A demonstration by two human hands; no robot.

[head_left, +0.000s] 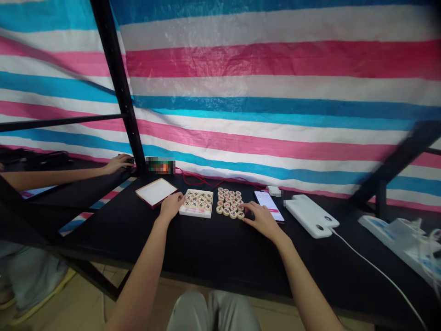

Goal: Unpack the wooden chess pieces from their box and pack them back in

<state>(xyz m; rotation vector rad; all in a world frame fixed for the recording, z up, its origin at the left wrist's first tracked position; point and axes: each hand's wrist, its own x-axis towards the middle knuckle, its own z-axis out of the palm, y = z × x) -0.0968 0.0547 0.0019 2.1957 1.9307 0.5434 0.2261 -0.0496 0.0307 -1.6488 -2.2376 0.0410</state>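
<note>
A white box (195,214) on the black table holds several round chess pieces in rows, with a patch of its bottom showing along the near side. My left hand (171,206) is at the box's left edge, its fingers curled together against the rim. To the right of the box, several more round pieces (226,205) with red and dark characters stand in a block of rows on the table. My right hand (258,218) touches the right side of that block, thumb and fingers around a piece (240,214) at its near right corner.
A box lid (156,191) lies at the left. Right of the pieces are a phone (269,205), a white device (310,216) with a cable and a power strip (396,239). Another person's hand (119,163) is beyond the black post (129,110).
</note>
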